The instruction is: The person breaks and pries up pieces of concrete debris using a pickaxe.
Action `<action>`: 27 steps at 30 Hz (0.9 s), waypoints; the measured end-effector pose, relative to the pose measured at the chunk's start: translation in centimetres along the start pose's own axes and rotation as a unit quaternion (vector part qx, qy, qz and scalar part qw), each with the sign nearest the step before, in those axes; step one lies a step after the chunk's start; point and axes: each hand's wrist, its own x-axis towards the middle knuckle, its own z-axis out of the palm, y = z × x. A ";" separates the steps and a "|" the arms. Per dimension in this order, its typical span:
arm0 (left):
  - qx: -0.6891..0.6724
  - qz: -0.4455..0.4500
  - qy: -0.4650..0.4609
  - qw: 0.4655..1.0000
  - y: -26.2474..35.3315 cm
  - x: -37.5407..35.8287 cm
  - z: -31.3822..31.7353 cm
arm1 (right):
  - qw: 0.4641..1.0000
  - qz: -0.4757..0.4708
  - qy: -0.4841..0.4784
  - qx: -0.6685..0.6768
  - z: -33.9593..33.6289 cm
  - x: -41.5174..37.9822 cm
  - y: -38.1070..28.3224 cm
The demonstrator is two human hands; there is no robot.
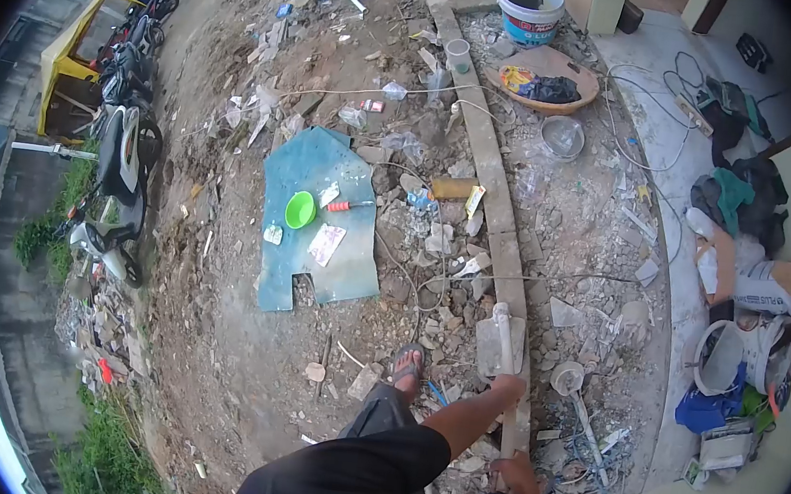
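Note:
My left hand (508, 388) is closed around the pale handle (504, 340) of a hoe. Beneath that handle lies the hoe's flat grey blade (485, 346), over the narrow concrete curb (488, 151). My right hand (516, 473) is lower down and nearer my body, with its fingers curled in line with the same handle. The part of the handle between my hands is hard to tell from the curb behind it. My sandalled foot (409, 368) stands on the rubble left of the blade.
A blue-green sheet (316, 272) carries a green bowl (300, 210) and a red-handled tool (349, 206). To the right lies a long-handled scoop (569, 379). A bucket (530, 15) and a wide basin (582, 79) stand farther off. Motorcycles (125, 161) line the left. Cables cross the rubble.

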 end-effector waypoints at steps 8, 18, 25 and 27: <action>-0.082 0.052 -0.044 0.994 -1.2 8.6 5.8 | 0.993 0.020 -0.084 0.084 -4.1 0.3 -0.7; -0.222 0.152 -0.009 0.963 -3.5 8.6 6.2 | 0.985 -0.051 -0.164 0.023 -8.0 -0.1 2.2; -0.246 0.146 0.051 0.957 -10.1 -2.7 10.2 | 0.987 -0.075 -0.142 -0.024 -8.4 2.5 10.1; -0.234 0.155 0.066 0.957 -11.7 -3.0 11.5 | 0.987 -0.096 -0.114 -0.053 -7.8 2.8 12.1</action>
